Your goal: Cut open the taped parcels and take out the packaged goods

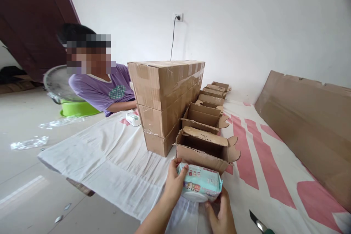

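A pack of wet wipes (pixel 201 182), mint green with a white lid and printed pictures, is held between my two hands at the near side of the table. My left hand (pixel 174 181) grips its left end, thumb on top. At the right end, my right hand (pixel 221 212) closes round the lower corner, its fingers partly hidden. Just beyond the pack stands an open cardboard box (pixel 204 153) with its flaps up and a dark inside. Behind it, another open cardboard box (pixel 201 117) heads a row running toward the wall.
Left of the row rises a stack of taped cartons (pixel 150 87). A utility knife (pixel 259 221) lies near the front right, blade exposed. A large cardboard sheet (pixel 307 124) leans at the right. Across the table, a person in a purple shirt (pixel 117 80) is beside a white pack (pixel 133 119).
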Demonstrator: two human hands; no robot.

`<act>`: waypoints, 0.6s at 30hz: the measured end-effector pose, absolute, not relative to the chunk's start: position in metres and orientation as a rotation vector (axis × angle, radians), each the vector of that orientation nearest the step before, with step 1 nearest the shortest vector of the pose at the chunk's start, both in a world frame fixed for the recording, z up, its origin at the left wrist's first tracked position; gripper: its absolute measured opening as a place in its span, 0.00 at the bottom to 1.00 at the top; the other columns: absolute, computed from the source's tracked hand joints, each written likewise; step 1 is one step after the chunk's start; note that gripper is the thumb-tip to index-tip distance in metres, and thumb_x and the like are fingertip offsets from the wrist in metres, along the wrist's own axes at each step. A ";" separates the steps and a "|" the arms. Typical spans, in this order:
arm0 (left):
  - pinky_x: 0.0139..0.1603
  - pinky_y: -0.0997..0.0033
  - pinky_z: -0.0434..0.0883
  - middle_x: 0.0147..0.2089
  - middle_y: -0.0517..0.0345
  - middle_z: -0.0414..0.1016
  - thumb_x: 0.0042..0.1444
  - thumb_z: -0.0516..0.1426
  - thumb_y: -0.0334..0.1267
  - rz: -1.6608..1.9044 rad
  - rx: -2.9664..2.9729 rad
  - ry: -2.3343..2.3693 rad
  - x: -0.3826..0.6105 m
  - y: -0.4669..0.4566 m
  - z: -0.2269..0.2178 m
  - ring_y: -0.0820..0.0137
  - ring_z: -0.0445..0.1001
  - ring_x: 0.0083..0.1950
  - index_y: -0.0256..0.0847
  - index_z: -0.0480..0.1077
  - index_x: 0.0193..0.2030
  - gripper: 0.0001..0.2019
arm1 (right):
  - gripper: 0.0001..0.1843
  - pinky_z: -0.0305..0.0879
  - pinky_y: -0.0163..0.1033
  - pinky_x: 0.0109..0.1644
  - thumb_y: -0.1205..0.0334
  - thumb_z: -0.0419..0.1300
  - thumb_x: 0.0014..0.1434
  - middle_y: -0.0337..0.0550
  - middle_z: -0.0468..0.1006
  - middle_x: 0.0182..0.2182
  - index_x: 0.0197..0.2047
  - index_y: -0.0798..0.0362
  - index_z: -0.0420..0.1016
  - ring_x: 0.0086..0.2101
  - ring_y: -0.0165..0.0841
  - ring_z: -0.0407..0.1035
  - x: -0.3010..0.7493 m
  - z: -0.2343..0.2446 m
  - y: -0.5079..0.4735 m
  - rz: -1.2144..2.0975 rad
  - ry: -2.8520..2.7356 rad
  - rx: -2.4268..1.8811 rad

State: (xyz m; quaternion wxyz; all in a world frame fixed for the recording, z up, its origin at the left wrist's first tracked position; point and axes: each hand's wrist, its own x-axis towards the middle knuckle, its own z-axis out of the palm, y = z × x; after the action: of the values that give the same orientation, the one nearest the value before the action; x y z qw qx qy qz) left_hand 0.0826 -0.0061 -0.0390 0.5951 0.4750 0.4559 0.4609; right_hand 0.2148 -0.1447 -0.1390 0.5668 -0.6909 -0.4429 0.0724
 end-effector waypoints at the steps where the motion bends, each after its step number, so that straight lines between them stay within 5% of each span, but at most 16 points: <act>1: 0.31 0.70 0.68 0.38 0.56 0.72 0.45 0.65 0.49 1.046 1.082 1.048 0.082 -0.007 -0.038 0.65 0.72 0.33 0.41 0.68 0.45 0.23 | 0.33 0.71 0.46 0.50 0.44 0.54 0.63 0.56 0.71 0.54 0.65 0.52 0.55 0.48 0.44 0.72 0.213 -0.137 -0.144 0.204 -1.004 -1.608; 10: 0.45 0.67 0.69 0.52 0.50 0.73 0.48 0.64 0.52 1.127 1.070 0.949 0.078 -0.009 -0.029 0.58 0.73 0.49 0.41 0.69 0.50 0.25 | 0.38 0.70 0.53 0.55 0.41 0.58 0.58 0.57 0.70 0.59 0.66 0.50 0.57 0.53 0.50 0.71 0.211 -0.130 -0.150 0.415 -0.994 -1.408; 18: 0.35 0.67 0.69 0.34 0.58 0.74 0.47 0.64 0.51 1.125 1.012 0.975 0.081 -0.005 -0.036 0.63 0.73 0.34 0.42 0.70 0.43 0.21 | 0.36 0.71 0.50 0.51 0.43 0.58 0.59 0.55 0.71 0.56 0.66 0.49 0.57 0.48 0.47 0.73 0.211 -0.133 -0.147 0.245 -1.113 -1.537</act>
State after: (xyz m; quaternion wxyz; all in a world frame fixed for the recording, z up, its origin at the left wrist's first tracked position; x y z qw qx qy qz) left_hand 0.0811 -0.0049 -0.0364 0.6216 0.4403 0.4242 0.4897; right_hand 0.2110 -0.1469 -0.1331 0.5761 -0.6565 -0.4756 0.1046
